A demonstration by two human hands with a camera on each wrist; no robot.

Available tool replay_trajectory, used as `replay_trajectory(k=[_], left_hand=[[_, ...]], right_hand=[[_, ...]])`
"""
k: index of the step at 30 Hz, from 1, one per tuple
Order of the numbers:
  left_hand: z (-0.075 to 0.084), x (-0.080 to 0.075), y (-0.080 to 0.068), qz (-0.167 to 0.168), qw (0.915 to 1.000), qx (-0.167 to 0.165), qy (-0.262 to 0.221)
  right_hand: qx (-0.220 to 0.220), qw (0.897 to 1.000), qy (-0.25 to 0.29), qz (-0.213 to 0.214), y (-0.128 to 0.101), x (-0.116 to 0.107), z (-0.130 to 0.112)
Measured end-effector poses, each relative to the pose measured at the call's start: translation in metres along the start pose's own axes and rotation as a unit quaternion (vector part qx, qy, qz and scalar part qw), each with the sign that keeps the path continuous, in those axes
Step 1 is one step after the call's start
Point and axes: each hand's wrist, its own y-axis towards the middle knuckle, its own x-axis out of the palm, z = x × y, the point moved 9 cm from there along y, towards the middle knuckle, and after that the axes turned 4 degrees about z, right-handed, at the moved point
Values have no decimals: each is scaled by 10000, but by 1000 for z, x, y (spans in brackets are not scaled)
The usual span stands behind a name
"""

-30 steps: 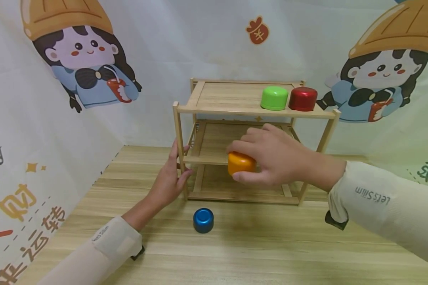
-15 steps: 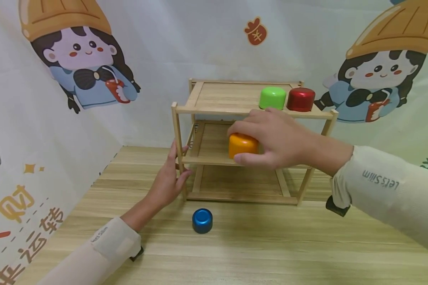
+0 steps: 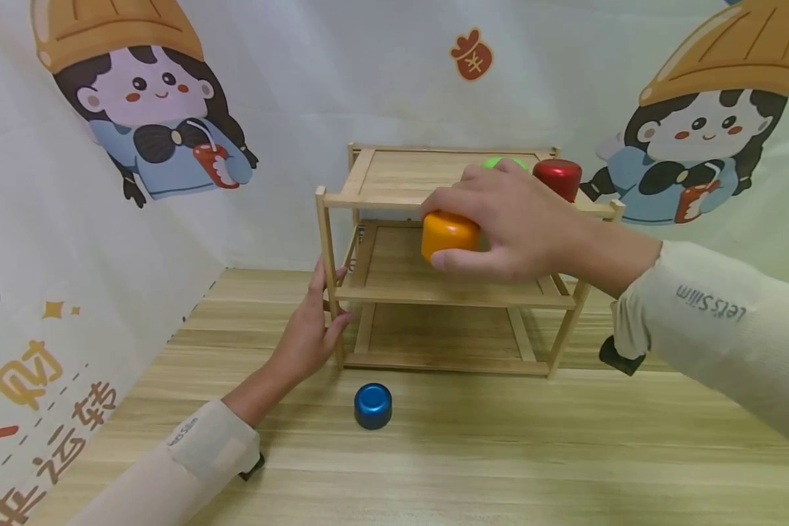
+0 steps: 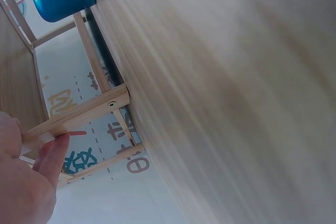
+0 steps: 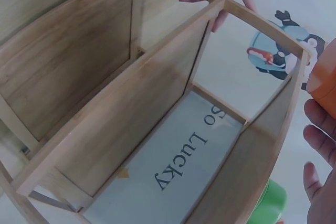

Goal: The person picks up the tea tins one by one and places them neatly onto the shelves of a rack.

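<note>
Head view shows the right hand (image 3: 513, 223) curled over an orange cup (image 3: 448, 234), fingers on top and thumb beneath, holding it in the air in front of the shelf (image 3: 394, 197), about level with the front edge of the top board and above the middle board. Just behind that hand's knuckles a green cup (image 3: 502, 161) peeks out on the top board, and a red cup (image 3: 557, 177) stands beside it, further toward the wrist side. The left hand (image 3: 310, 321) is down at the shelf's front left post, fingers straight and upright against it with the thumb hooked round the near side, so it braces the post lightly rather than clutching it. Below and a little to the right of that hand, a blue cup (image 3: 372, 406) sits alone on the surface (image 3: 500, 453), apart from the shelf's foot. The left wrist view catches the same blue cup at its top corner and straight fingers (image 4: 52, 153) laid along a wooden bar. From the right wrist, the orange cup's edge sits above the fingertips (image 5: 320, 135), with the green one just beneath.
</note>
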Motion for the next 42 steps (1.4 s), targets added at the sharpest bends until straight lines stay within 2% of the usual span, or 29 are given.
replay_trajectory(k=[15,29,42], left_hand=[[4,-2,0,34,9999,96,-35],[0,0,0,-48,10000,-39,-76],[0,0,0,-20,9999,43,-93]], right_hand=[[192,9996,-116,197,21,-11,16],[567,9981,-155,192,36,-20,40],[1068,9938,-301,31,41,-13,63]])
